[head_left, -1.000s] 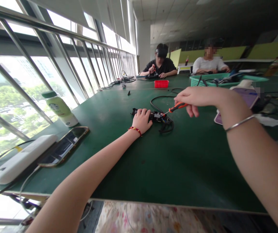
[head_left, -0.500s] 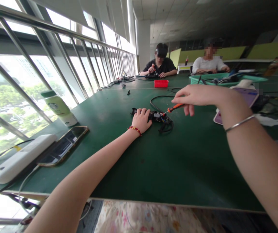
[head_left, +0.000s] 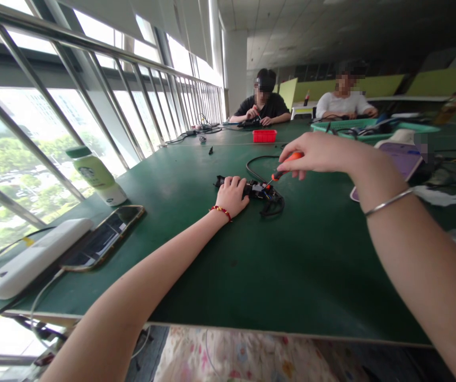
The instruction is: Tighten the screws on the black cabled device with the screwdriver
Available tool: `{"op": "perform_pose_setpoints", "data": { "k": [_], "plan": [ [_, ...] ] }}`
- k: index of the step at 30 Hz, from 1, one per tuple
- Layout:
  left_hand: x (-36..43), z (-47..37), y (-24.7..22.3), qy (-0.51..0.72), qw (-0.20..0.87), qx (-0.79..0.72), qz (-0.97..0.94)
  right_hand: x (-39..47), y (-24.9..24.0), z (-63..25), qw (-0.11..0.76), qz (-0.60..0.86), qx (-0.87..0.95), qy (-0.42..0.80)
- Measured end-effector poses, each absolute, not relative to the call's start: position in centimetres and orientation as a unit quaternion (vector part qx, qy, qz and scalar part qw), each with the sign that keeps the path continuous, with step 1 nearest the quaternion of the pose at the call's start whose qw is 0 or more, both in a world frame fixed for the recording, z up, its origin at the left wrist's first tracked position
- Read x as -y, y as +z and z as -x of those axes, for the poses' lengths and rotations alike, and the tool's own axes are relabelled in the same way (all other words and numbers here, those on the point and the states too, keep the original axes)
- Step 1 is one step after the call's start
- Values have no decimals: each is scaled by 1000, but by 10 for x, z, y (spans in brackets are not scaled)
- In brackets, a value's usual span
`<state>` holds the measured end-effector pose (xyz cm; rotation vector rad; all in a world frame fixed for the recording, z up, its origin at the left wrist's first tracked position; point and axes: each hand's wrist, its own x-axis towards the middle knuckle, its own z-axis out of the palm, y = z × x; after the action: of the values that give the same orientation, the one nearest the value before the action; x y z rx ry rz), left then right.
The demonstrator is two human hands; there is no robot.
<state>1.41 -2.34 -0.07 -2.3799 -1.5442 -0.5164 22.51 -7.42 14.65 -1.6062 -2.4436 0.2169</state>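
Observation:
A black device (head_left: 257, 190) with bared inner parts and small wires lies on the green table (head_left: 228, 265). Over its left part my left hand (head_left: 233, 196) is wrapped, pressing it to the tabletop. My right hand (head_left: 301, 154) grips an orange and black screwdriver (head_left: 279, 174) by its handle. The screwdriver slants down to the left, its tip at the exposed right part of the device. A black cable (head_left: 253, 165) curves behind the device, and more cable is bunched at its right end.
On the left are a green bottle (head_left: 97, 178), a phone (head_left: 104, 239) and a white power strip (head_left: 33, 260). Farther back sit a red basket (head_left: 264, 136) and a teal basket (head_left: 414, 130). Two people (head_left: 265, 103) sit across the table. A purple-faced object (head_left: 403, 156) lies right.
My right hand has moved slightly left and closed more around the screwdriver's handle, which now stands steeper. My left hand and the device have stayed in place.

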Motion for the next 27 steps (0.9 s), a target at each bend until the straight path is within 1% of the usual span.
{"op": "perform_pose_setpoints", "data": {
  "k": [4, 10, 12, 16, 20, 27],
  "plan": [
    [23, -14, -1, -176, 132, 530, 819, 74, 145, -225, 48, 573, 811, 107],
    [22, -14, -3, -179, 132, 531, 818, 76, 148, -227, 64, 548, 830, 82],
    [22, -14, -3, -178, 131, 532, 818, 76, 148, -226, 48, 547, 831, 89],
    [24, -15, 0, -175, 127, 535, 817, 76, 146, -224, 17, 586, 798, 141],
    [26, -16, 2, -171, 124, 537, 817, 74, 145, -224, 31, 598, 785, 159],
    [27, -16, 3, -168, 124, 538, 817, 72, 145, -229, 72, 540, 834, 89]
  ]
}}
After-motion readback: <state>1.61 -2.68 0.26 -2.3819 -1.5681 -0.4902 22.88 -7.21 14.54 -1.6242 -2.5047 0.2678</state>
